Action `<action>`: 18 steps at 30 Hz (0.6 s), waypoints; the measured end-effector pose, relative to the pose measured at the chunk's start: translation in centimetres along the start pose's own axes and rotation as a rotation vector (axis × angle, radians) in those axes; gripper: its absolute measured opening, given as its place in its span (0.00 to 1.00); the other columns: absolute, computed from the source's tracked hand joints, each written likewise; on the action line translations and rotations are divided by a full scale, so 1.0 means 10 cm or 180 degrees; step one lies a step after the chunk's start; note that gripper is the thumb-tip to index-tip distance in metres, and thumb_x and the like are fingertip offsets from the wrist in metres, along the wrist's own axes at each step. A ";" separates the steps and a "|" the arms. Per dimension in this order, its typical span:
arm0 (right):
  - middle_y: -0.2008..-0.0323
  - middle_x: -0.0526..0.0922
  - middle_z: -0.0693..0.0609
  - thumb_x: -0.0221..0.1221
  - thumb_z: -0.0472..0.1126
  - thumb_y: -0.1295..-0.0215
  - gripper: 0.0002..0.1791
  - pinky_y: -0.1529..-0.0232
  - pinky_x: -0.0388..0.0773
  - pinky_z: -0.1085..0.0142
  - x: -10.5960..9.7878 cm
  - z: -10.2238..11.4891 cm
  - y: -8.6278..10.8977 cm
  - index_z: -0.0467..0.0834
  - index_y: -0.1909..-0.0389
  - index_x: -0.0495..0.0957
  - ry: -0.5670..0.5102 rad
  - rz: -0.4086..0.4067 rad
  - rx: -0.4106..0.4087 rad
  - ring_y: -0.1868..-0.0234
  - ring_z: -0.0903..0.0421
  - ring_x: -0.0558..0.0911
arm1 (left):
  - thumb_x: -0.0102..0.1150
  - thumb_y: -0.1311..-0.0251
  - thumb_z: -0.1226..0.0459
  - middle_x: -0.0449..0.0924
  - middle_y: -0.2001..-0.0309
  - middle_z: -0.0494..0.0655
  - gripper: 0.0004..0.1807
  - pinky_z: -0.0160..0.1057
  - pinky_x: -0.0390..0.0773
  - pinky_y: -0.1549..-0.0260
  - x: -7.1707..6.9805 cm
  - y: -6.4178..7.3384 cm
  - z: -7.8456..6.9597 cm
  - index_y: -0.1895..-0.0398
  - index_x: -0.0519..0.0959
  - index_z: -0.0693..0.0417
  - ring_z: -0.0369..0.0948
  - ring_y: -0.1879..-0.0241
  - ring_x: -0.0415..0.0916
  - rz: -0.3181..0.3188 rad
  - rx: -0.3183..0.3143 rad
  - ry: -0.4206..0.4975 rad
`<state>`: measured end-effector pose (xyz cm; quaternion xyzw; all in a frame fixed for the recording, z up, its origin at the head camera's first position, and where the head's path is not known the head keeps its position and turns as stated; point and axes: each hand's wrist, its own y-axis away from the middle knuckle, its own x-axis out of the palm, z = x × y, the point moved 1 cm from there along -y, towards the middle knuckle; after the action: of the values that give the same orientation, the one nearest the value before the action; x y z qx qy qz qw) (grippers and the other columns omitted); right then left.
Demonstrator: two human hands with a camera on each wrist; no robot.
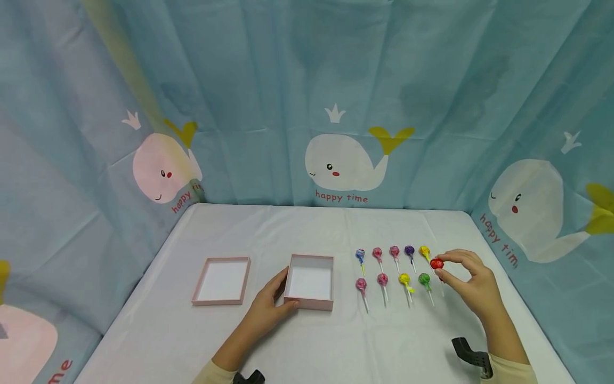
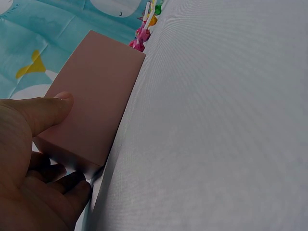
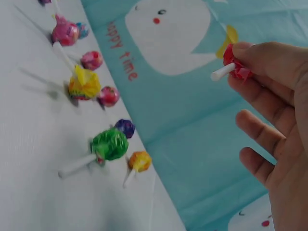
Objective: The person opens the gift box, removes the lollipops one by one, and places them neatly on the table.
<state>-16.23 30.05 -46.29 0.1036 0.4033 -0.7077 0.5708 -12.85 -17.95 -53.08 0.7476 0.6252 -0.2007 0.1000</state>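
Observation:
Between thumb and fingertips, my right hand (image 1: pixel 472 280) pinches a red lollipop (image 1: pixel 436 263) by its wrapped head, at the right end of the lollipop rows. In the right wrist view the red lollipop (image 3: pixel 234 61) has its white stick pointing out toward the left. My left hand (image 1: pixel 272 309) holds a pink box (image 1: pixel 309 304) at its near left corner. The thumb lies on the front wall in the left wrist view, with the other fingers around the side of the box (image 2: pixel 94 91). The box stands uncovered, its white inside showing.
A pink-rimmed lid (image 1: pixel 217 303) lies left of the box, white inside up. Right of the box, several lollipops lie in two rows, among them a green one (image 1: pixel 424 279), a purple one (image 1: pixel 409 250) and a blue one (image 1: pixel 360 254). A whale-print curtain (image 1: pixel 268 106) surrounds the white table (image 1: pixel 192 341).

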 end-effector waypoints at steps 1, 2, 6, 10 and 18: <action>0.48 0.80 0.51 0.74 0.41 0.40 0.16 0.46 0.59 0.88 -0.01 -0.03 0.00 0.47 0.51 0.87 0.0005 -0.0004 0.0015 0.42 0.77 0.67 | 0.75 0.42 0.54 0.57 0.21 0.49 0.52 0.48 0.62 0.25 0.00 0.00 0.00 0.18 0.56 0.48 0.49 0.22 0.57 -0.0001 0.0013 -0.0009; 0.48 0.80 0.52 0.74 0.42 0.39 0.16 0.47 0.59 0.88 -0.01 -0.06 0.01 0.47 0.51 0.86 0.0022 -0.0002 0.0024 0.43 0.77 0.67 | 0.75 0.42 0.54 0.57 0.21 0.49 0.52 0.48 0.62 0.26 0.00 0.00 0.01 0.18 0.56 0.48 0.49 0.22 0.57 -0.0005 0.0015 -0.0021; 0.48 0.80 0.52 0.72 0.46 0.37 0.16 0.48 0.60 0.86 -0.03 -0.19 0.03 0.47 0.50 0.86 0.0087 0.0057 0.0167 0.43 0.79 0.66 | 0.76 0.43 0.55 0.58 0.21 0.47 0.52 0.48 0.63 0.26 0.00 0.01 0.03 0.18 0.57 0.48 0.48 0.22 0.57 -0.0031 -0.0007 -0.0063; 0.45 0.78 0.48 0.71 0.50 0.35 0.18 0.35 0.72 0.54 -0.04 -0.32 0.02 0.46 0.48 0.85 0.0044 0.0197 0.0406 0.44 0.76 0.65 | 0.76 0.43 0.54 0.57 0.21 0.45 0.52 0.46 0.63 0.26 -0.01 0.01 0.04 0.18 0.56 0.46 0.47 0.22 0.57 -0.0024 -0.0033 -0.0049; 0.43 0.78 0.41 0.68 0.54 0.33 0.24 0.43 0.70 0.40 0.04 -0.61 0.02 0.43 0.44 0.82 0.0044 0.0592 0.0666 0.40 0.49 0.70 | 0.75 0.42 0.55 0.56 0.20 0.48 0.52 0.48 0.62 0.26 -0.01 0.00 0.02 0.18 0.56 0.47 0.50 0.22 0.56 -0.0003 -0.0047 -0.0070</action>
<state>-18.10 33.95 -50.62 0.2043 0.3199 -0.6892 0.6171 -12.91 -18.14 -53.26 0.7443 0.6258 -0.2043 0.1123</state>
